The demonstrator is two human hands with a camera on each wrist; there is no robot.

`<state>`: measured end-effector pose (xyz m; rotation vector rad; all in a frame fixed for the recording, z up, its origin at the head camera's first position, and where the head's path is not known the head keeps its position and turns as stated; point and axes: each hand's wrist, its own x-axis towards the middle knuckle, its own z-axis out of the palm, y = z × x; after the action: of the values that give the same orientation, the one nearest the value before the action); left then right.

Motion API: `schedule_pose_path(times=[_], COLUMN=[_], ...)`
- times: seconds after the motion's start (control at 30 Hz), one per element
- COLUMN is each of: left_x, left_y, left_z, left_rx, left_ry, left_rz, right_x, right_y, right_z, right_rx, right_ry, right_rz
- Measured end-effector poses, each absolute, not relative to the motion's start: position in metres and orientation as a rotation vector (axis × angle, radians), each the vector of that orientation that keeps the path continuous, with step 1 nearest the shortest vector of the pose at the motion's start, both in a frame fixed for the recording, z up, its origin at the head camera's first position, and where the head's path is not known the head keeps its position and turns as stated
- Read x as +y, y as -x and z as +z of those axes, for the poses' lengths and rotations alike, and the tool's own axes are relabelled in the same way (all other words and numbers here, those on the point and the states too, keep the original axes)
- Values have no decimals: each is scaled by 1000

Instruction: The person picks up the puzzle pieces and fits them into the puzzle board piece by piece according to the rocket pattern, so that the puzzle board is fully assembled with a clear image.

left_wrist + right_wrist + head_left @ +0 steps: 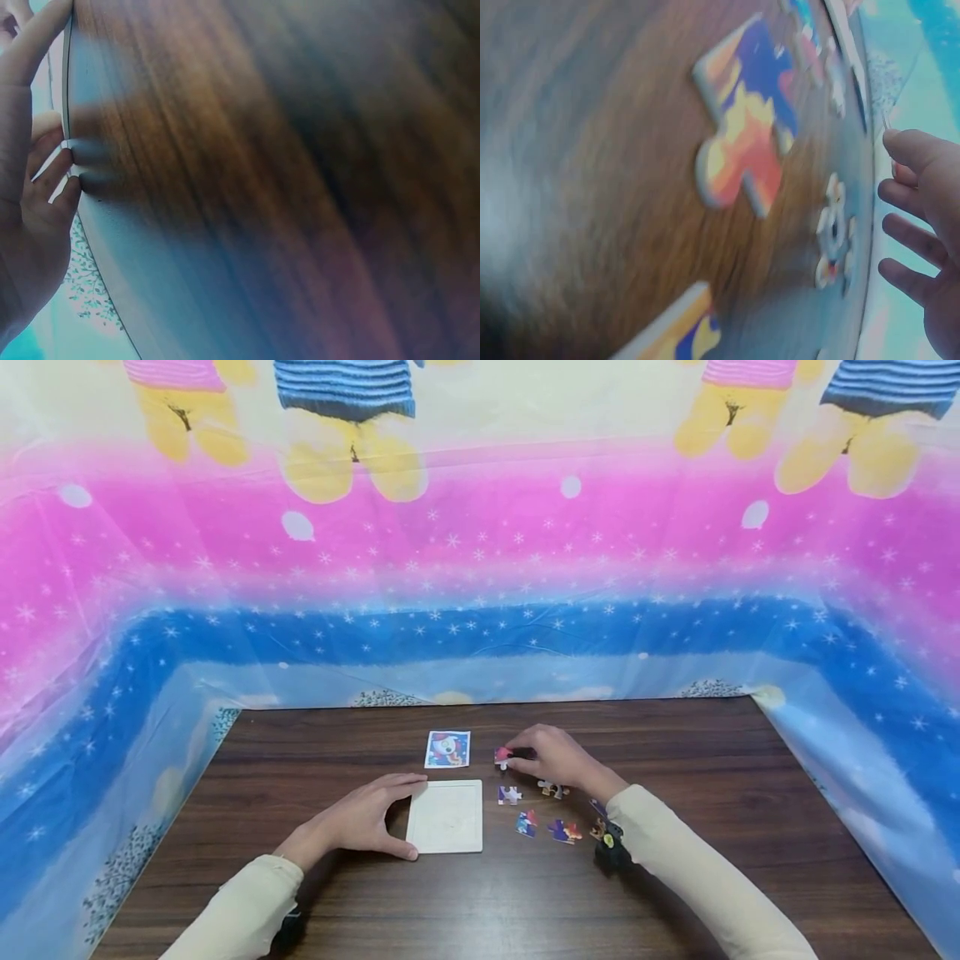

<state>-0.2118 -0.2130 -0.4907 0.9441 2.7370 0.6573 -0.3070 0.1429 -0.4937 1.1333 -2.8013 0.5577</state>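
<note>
A white square puzzle tray (446, 817) lies flat on the table. My left hand (366, 817) rests against its left side, thumb at the near corner and fingers at the far corner, fairly straight. In the left wrist view, the fingertips (66, 159) touch the tray's edge. To the right, my right hand (553, 755) pinches a red-and-white jigsaw piece (502, 757) between thumb and fingers, beside the small picture card (447, 749). Below that hand lie loose jigsaw pieces, among them a purple-and-white piece (510, 795) and an orange-and-purple piece (750, 120).
More jigsaw pieces lie right of the tray: a blue-and-red one (527, 823), a grey-and-white one (553, 789) and others partly under the right wrist. The dark wooden table (360, 902) ends at a patterned cloth (480, 635) behind and on both sides.
</note>
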Motion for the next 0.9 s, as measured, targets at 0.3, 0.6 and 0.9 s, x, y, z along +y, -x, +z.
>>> schedule_pose_path(times=[0.3,0.6,0.9], left_x=[-214,-213,-213], left_y=[212,213,213], left_z=[-490,-491,-491], left_rx=[2731,2729,2717], left_ry=[-928,-926,-915], left_rz=[667,664,672], right_x=[125,103,80], right_y=[286,272,267], right_z=[-480,-476,-481], right_rx=[-2763,-2740,-2682], right_ry=[-1167,-1214,-1282], right_rz=[655,703,664])
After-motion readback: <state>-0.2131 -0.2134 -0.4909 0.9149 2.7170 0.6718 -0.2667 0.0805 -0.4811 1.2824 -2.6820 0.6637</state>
